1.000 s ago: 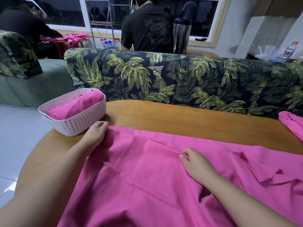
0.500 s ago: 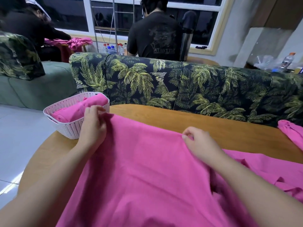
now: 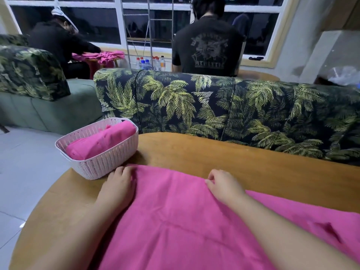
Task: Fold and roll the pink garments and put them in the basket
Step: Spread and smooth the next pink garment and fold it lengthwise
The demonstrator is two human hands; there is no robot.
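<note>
A large pink garment (image 3: pixel 175 221) lies spread on the wooden table (image 3: pixel 253 168) in front of me. My left hand (image 3: pixel 118 184) pinches its far left corner, just beside the basket. My right hand (image 3: pixel 224 184) pinches the far edge of the same garment near the middle. The white woven basket (image 3: pixel 101 164) stands at the table's left far edge and holds a rolled pink garment (image 3: pixel 101 141).
A palm-print sofa back (image 3: pixel 214 110) runs right behind the table. Beyond it one person sits with their back to me and another handles pink cloth (image 3: pixel 103 56) at the far left. Grey floor tiles lie to the left.
Both hands lifted the garment's edge, carried it away from me and laid it down, folding the cloth over. My view has tilted up and the pink cloth at the right edge is out of sight.
</note>
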